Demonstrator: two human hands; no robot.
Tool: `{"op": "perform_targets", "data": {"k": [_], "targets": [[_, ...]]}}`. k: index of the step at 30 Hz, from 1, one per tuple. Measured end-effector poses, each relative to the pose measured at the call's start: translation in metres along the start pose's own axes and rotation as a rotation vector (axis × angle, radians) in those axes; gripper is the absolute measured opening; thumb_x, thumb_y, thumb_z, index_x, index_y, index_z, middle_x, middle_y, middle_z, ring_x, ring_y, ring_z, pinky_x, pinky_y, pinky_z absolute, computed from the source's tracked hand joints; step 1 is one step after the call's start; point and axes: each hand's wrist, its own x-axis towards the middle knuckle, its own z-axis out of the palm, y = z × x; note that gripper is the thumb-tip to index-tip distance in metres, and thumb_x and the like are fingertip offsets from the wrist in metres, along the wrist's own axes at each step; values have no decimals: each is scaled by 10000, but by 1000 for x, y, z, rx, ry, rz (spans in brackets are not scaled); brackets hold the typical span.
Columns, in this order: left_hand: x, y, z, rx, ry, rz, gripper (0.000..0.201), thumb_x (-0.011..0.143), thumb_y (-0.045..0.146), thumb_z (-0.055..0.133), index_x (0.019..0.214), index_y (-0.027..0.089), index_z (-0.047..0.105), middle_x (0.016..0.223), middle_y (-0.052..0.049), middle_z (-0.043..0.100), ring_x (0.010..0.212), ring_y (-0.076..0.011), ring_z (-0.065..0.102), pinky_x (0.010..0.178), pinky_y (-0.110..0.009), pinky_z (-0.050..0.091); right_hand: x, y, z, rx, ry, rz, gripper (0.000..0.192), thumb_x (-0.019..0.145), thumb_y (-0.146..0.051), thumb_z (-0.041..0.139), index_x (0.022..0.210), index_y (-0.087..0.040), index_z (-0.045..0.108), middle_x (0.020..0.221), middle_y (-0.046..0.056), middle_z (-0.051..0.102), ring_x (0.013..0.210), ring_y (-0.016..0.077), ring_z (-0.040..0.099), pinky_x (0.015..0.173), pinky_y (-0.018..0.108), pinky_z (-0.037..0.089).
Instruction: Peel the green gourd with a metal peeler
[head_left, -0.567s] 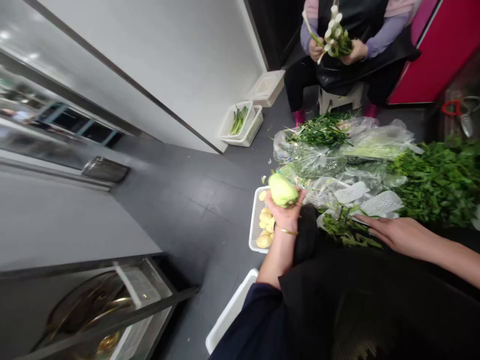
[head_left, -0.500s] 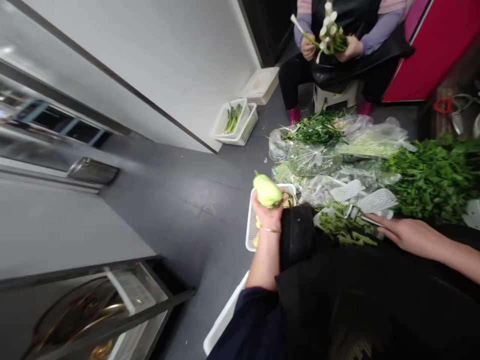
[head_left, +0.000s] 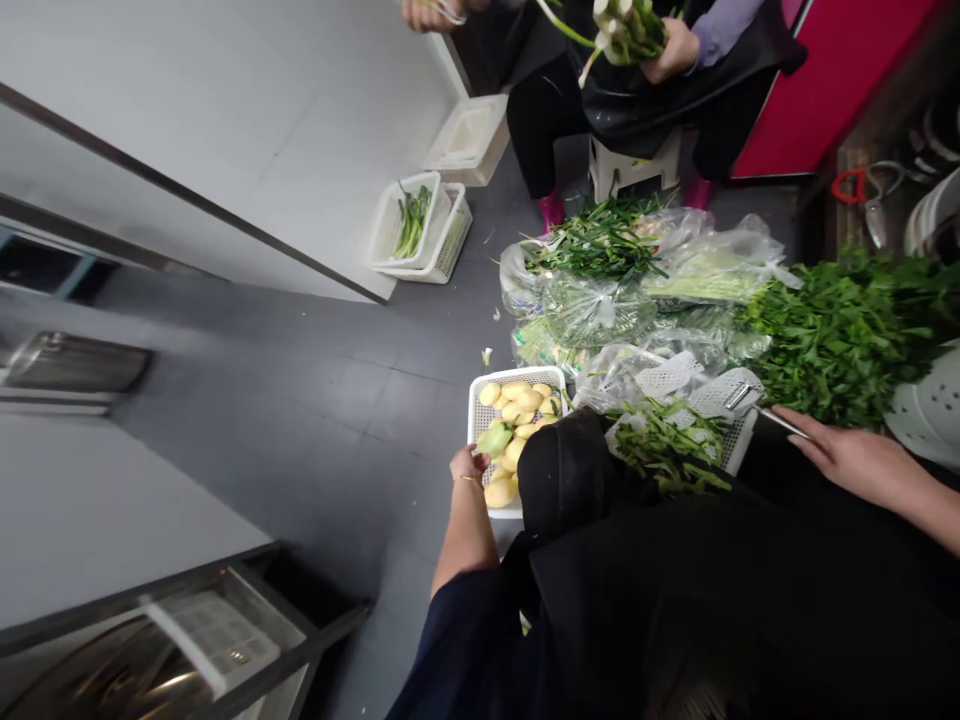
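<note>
My left hand (head_left: 468,466) reaches down into a white slotted basket (head_left: 475,398) on the floor. Its fingertips rest on the near end of a pale green vegetable (head_left: 496,438), which lies among several peeled yellow pieces (head_left: 516,398). My right hand (head_left: 846,456) is out to the right over my dark apron. It holds a metal peeler (head_left: 751,404) by its thin handle, the blade end over a second white basket (head_left: 731,440) full of green peelings (head_left: 667,440).
Bags of greens (head_left: 600,300) and a heap of leafy herbs (head_left: 840,330) cover the floor ahead. A person on a stool (head_left: 634,165) holds a bunch of scallions (head_left: 626,25). White baskets (head_left: 420,225) stand by the wall, a steel rack (head_left: 225,620) at lower left.
My left hand has come down from chest height and set the green vegetable into the basket of yellow pieces. The right hand stayed out to the right with the peeler. The view tilted down.
</note>
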Motion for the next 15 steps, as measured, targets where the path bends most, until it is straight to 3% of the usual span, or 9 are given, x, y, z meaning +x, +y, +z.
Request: {"op": "perform_targets", "data": {"k": [2, 4, 5, 7, 9, 10, 12, 15], "targets": [[10, 23, 24, 71, -7, 67, 254, 764, 184, 587, 1016, 154, 583, 551, 55, 483, 435, -90, 488, 448, -206, 441, -1, 10, 1, 27, 87, 107, 598, 963, -512, 239, 1473, -232, 378, 837, 98, 750, 641, 310, 690, 561, 371, 496], [16, 44, 63, 175, -111, 181, 391, 710, 196, 667, 1095, 177, 603, 669, 29, 567, 552, -92, 555, 532, -208, 482, -8, 19, 4, 97, 203, 212, 610, 956, -521, 269, 1451, -195, 414, 788, 104, 742, 628, 307, 688, 572, 368, 511], [16, 51, 87, 272, -216, 267, 486, 670, 203, 715, 1143, 197, 606, 772, 6, 615, 645, -105, 592, 600, -223, 508, -12, 22, 5, 148, 263, 243, 607, 951, -517, 295, 1441, -185, 428, 826, 108, 745, 644, 299, 692, 584, 360, 519], [8, 51, 141, 640, -536, 518, 720, 599, 239, 783, 1281, 222, 551, 1048, -54, 643, 890, -166, 624, 774, -283, 530, -21, 26, 8, 252, 368, 257, 596, 937, -501, 350, 1420, -169, 455, 970, 119, 740, 698, 281, 705, 612, 338, 531], [-7, 31, 194, 1072, -809, 676, 940, 510, 257, 839, 1375, 214, 475, 1277, -108, 569, 1130, -247, 563, 935, -331, 477, -28, 28, 10, 327, 425, 235, 588, 921, -488, 396, 1396, -153, 484, 1076, 126, 718, 713, 262, 709, 626, 316, 534], [-15, 16, 217, 1289, -882, 673, 1036, 450, 240, 863, 1400, 217, 451, 1337, -124, 533, 1188, -282, 533, 978, -350, 449, -30, 28, 9, 351, 435, 231, 585, 915, -484, 410, 1386, -148, 497, 1090, 129, 714, 691, 252, 707, 613, 307, 532], [-28, -20, 253, 1588, -889, 568, 1134, 364, 126, 868, 1411, 209, 443, 1335, -156, 544, 1196, -338, 534, 998, -394, 428, -32, 29, 8, 381, 442, 247, 575, 910, -478, 423, 1371, -148, 515, 1060, 122, 725, 627, 230, 697, 578, 293, 522], [-36, -65, 291, 1605, -851, 527, 824, 492, 64, 796, 1283, 146, 581, 1170, -180, 646, 1156, -330, 568, 997, -389, 418, -30, 33, 6, 385, 450, 285, 563, 904, -483, 432, 1361, -169, 531, 1024, 102, 736, 562, 210, 676, 543, 284, 507]]}}
